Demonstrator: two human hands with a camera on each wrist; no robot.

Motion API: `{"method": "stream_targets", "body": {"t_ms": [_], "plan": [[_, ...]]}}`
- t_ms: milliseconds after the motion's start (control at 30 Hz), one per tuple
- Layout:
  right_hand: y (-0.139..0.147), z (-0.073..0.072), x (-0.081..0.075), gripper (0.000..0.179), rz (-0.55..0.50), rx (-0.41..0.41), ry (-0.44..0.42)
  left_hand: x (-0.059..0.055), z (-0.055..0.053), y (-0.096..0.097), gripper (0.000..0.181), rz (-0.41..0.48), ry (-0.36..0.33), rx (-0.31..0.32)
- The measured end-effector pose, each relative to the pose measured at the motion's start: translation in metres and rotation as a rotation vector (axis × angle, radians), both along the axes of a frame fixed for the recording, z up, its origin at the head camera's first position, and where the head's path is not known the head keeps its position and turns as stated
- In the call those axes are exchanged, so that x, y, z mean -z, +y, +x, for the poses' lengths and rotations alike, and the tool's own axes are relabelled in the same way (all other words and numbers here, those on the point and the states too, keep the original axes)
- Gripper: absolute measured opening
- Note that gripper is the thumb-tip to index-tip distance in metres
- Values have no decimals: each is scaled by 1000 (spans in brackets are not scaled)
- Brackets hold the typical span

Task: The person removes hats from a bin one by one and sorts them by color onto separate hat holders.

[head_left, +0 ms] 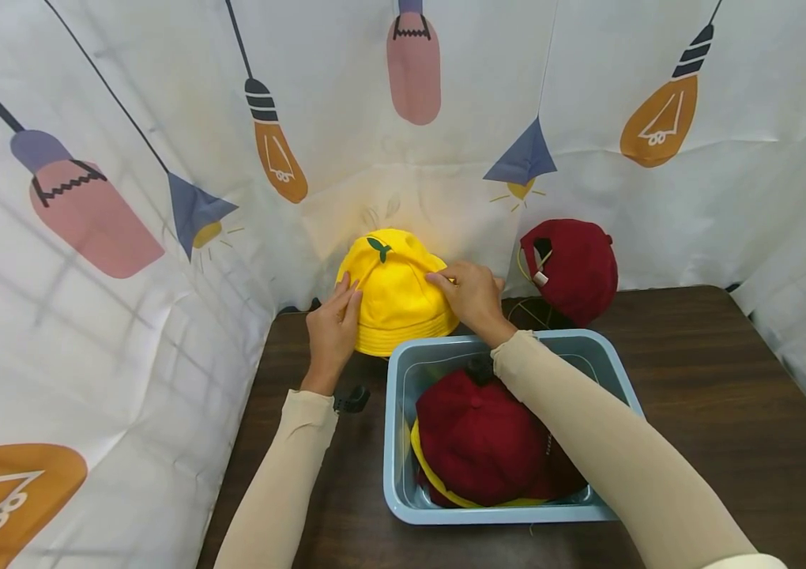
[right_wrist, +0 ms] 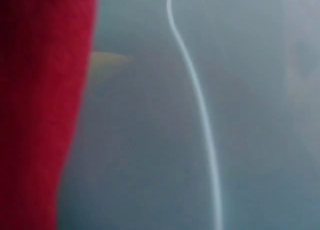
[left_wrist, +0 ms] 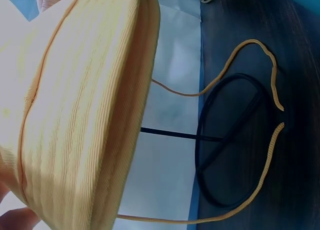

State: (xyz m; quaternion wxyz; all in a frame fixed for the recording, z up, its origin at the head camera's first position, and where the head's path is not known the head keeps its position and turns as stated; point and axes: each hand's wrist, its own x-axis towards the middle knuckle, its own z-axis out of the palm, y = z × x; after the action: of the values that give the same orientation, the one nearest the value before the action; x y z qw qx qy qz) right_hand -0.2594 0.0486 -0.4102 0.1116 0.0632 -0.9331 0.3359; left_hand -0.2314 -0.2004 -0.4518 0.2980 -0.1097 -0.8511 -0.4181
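Observation:
A yellow bucket hat (head_left: 396,292) with a green sprout emblem sits on a black wire stand (left_wrist: 200,140) at the table's back edge. My left hand (head_left: 332,324) touches the hat's left side with extended fingers. At its right side, my right hand (head_left: 470,296) pinches the fabric between thumb and fingers. Below the brim hangs a yellow cord (left_wrist: 265,175) in the left wrist view. The right wrist view shows only blurred red cloth (right_wrist: 40,99) and a pale blue surface (right_wrist: 150,155), with no hand visible.
A light blue plastic bin (head_left: 392,442) in front of the hat holds dark red caps (head_left: 481,442) and something yellow beneath them. To the right, another dark red cap (head_left: 577,269) sits on a wire stand. Behind the brown table (head_left: 702,411) hangs a white curtain (head_left: 346,71) printed with lamps.

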Motion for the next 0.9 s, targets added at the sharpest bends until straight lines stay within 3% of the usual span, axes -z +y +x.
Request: {"method": "stream_targets", "body": {"t_ms": [367,567,767,900], "plan": [[5,1,-3,40,79,-3,-84,2,0,0,35,-26,13,-1],[11,3,-13,46,24,-56,-126,-16,8,0,49,-124,0,-24],[20,11,-36,44,-56,-144,-44,-39,24,4,58,-172,-41,-27],[26,21,-53,42,-34,-220,19,-51,39,8,54,-178,-8,-1]]}}
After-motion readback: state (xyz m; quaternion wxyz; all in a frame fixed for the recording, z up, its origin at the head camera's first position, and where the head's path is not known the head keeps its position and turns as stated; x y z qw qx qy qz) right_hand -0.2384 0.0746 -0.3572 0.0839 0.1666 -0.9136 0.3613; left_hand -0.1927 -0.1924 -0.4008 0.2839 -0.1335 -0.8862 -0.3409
